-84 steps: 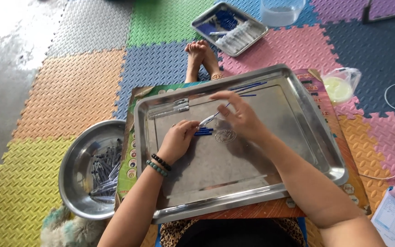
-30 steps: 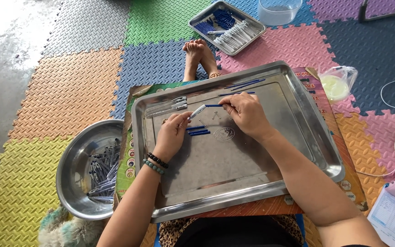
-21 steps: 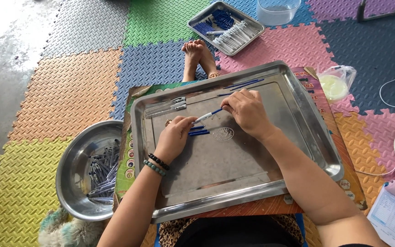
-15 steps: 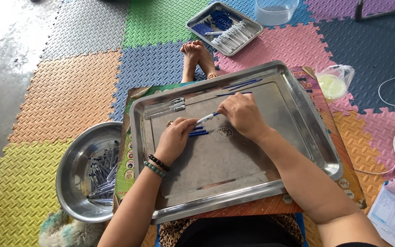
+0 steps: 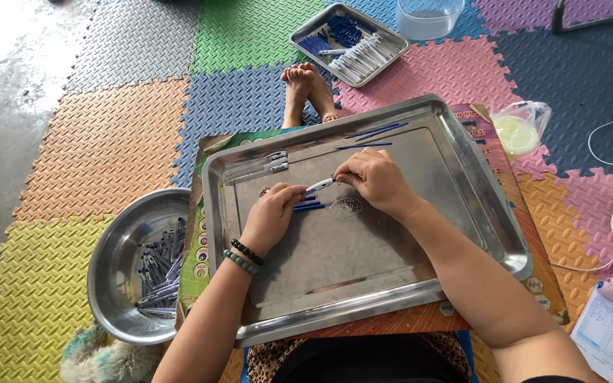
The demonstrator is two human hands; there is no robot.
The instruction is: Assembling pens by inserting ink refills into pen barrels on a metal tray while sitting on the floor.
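1. Pen barrel (image 5: 320, 185): white, slim, held over steel tray (image 5: 462, 234) centre, blue caps (image 5: 309, 206) just at its 6 o'clock.
2. Left hand (image 5: 272, 215) pinches barrel's 8 o'clock end; right hand (image 5: 372, 179) fingertips pinch its 2 o'clock tip.
3. Prob. light, stiff, smooth plastic, so grip by the ends.
4. Round bowl (image 5: 118, 248) at tray's 9 o'clock holds more barrels.

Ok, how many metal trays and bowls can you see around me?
3: the large steel tray under both hands, a small rectangular steel tray of pen parts beyond the feet, and a round steel bowl at the left.
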